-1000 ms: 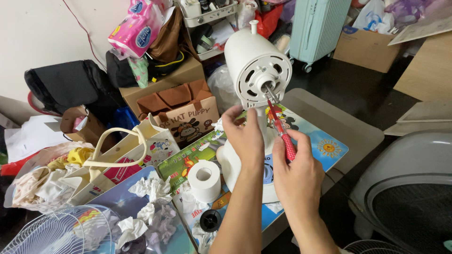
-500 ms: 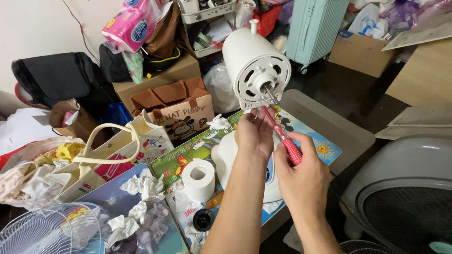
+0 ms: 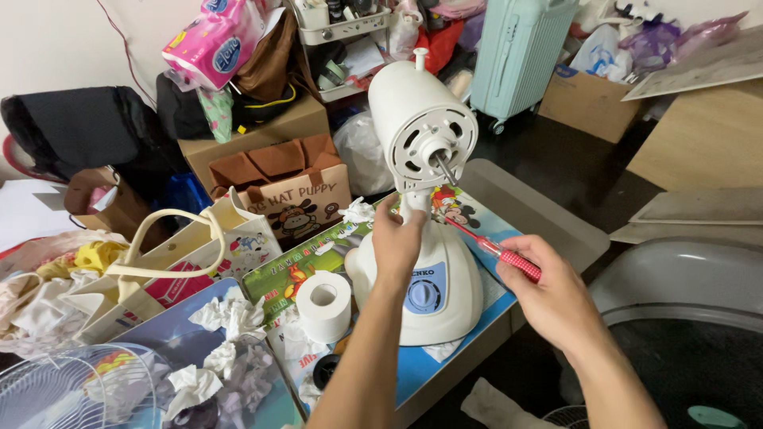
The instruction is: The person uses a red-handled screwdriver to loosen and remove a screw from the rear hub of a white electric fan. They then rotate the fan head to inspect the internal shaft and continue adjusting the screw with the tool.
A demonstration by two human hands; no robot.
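Fan parts fill the middle of the head view: a white desk fan (image 3: 421,238) with its grille and blades off stands upright on a low table (image 3: 548,218) covered by a bright cartoon-printed mat (image 3: 318,258), its round motor housing (image 3: 421,127) tilted up and its bare metal shaft (image 3: 445,168) poking forward and down. The left hand (image 3: 397,242) is wrapped around the fan's narrow neck just below the motor housing, fingers closed on it and steadying it above the wide base with its blue dial (image 3: 423,295). The right hand (image 3: 552,294) is clenched around the red textured handle of a screwdriver (image 3: 497,250), thumb on top; the thin blade runs up and left from the fist toward the neck of the fan, its tip close beside the left hand's fingers and just under the motor housing, though whether it touches the fan cannot be made out. So the fan sits directly in the left grip, and the tool lies between the two hands. Just left of the fan's base stands a roll of white tissue (image 3: 323,304), with crumpled tissues (image 3: 226,314) nearby, a white fan grille (image 3: 75,393) at the lower left, and a brown paper bag (image 3: 290,191) behind
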